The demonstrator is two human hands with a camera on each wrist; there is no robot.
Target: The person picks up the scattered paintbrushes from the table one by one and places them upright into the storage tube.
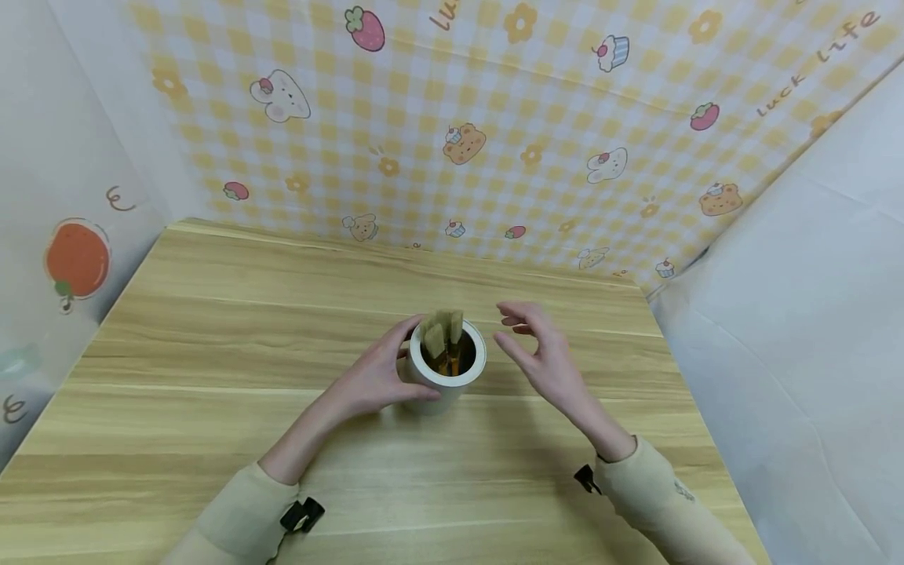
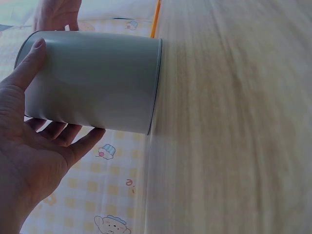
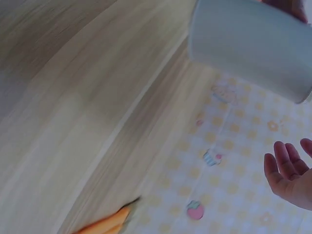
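A pale grey-green cylindrical canister (image 1: 432, 402) with a white rim stands upright on the table. Inside it are several brush-like things (image 1: 435, 339) with flat beige upper ends and orange lower parts. My left hand (image 1: 370, 378) grips the canister from the left, thumb on the near side and fingers around the far side, as the left wrist view shows with the canister wall (image 2: 97, 80). To the right of the rim, my right hand (image 1: 542, 357) hovers apart from the canister, fingers loosely bent with nothing between them, also seen in the right wrist view.
An orange object with a dark tip (image 3: 105, 225) lies on the wooden table (image 1: 247, 314), mostly hidden behind my right hand in the head view. A yellow checked cloth (image 1: 395, 102) hangs at the back, with white sheets (image 1: 798, 314) at the sides.
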